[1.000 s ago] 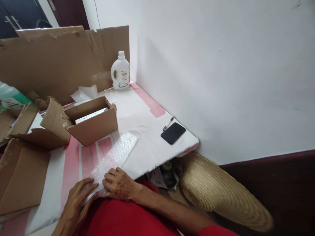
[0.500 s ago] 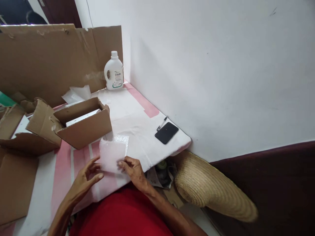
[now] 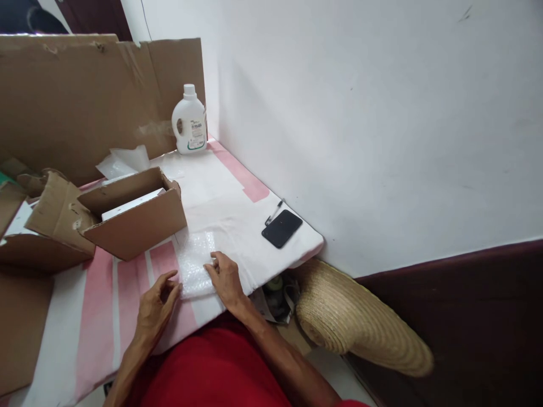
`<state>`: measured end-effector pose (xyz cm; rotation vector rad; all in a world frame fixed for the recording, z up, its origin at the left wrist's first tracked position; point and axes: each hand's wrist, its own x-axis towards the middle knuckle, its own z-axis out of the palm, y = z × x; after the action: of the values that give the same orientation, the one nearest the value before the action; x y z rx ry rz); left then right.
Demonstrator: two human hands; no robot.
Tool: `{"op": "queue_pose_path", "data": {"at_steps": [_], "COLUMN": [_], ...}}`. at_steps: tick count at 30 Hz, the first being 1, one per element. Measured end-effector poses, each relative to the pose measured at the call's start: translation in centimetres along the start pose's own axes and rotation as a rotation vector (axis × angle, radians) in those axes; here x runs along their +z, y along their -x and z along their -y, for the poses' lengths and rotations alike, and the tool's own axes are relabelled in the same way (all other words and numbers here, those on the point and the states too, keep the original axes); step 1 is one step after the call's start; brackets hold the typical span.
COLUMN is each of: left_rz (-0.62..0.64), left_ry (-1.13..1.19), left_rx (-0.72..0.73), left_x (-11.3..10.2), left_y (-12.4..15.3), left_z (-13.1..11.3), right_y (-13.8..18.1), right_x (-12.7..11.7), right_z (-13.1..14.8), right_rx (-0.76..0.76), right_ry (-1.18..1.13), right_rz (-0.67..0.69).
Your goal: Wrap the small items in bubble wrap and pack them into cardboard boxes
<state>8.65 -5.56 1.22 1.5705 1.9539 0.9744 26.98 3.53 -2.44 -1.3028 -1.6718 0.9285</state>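
A folded piece of bubble wrap (image 3: 195, 262) lies on the pink-and-white cloth of the table (image 3: 224, 186), just in front of me. My left hand (image 3: 158, 299) rests at its left edge with the fingertips against the wrap, fingers loosely curved. My right hand (image 3: 224, 277) presses down on its right edge with the fingers laid over it. Behind the wrap stands an open cardboard box (image 3: 136, 217) with a white flat item (image 3: 132, 203) inside.
A white plastic bottle (image 3: 189, 120) stands by the wall corner, in front of a large cardboard sheet (image 3: 85, 96). A black phone (image 3: 282, 228) and a pen (image 3: 274, 212) lie at the table's right end. A straw hat (image 3: 360, 322) sits below. More flattened cardboard (image 3: 25, 305) lies left.
The long strip of bubble wrap has been folded over into a short pad and laid flat. Both hands moved forward with it; the view shifted right.
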Motion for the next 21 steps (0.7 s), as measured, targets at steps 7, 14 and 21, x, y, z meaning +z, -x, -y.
{"op": "queue_pose_path", "data": {"at_steps": [7, 14, 21], "left_rz": [-0.203, -0.039, -0.022], "left_ry": [-0.399, -0.631, -0.635], "left_rx": [0.631, 0.687, 0.683], "left_x": [2.1, 4.9, 5.2], "left_y": [2.7, 3.5, 3.6], "left_z": [-1.5, 0.0, 0.8], "right_y": [0.7, 0.5, -0.4], "right_x": [-0.1, -0.7, -1.1], "right_z": [-0.1, -0.4, 2.4], "right_rx": [-0.032, -0.055, -0.492], "right_ry": [-0.047, 0.188, 0.476], "right_rz": [-0.082, -0.051, 0.196]}}
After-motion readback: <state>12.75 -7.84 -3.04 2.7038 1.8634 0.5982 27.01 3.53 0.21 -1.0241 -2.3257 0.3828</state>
